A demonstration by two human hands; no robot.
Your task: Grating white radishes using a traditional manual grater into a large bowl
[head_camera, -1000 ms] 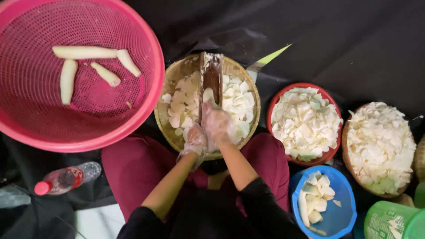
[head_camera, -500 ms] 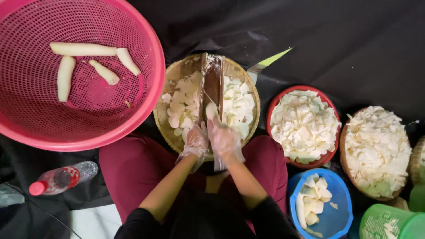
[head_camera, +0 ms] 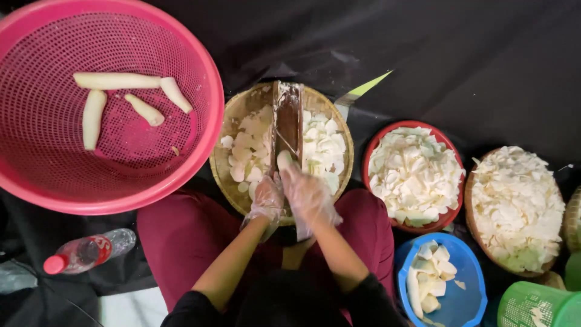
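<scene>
— Since a moment ago, our right hand [head_camera: 307, 192] has slid the pale root piece [head_camera: 284, 160] back down the wooden slicer [head_camera: 288, 118].
— Fingers pinching it, at six o'clock of the woven tray [head_camera: 227, 163] — left hand [head_camera: 266, 200] curled on the slicer's base.

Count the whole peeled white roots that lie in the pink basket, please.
4. A long one lies across the top, a short one at its right end, one upright at left, and a small one between. None seems hidden.

Pink mesh basket [head_camera: 200, 72], red bowl [head_camera: 370, 151], blue bowl [head_camera: 469, 272], white slices [head_camera: 414, 172].
</scene>
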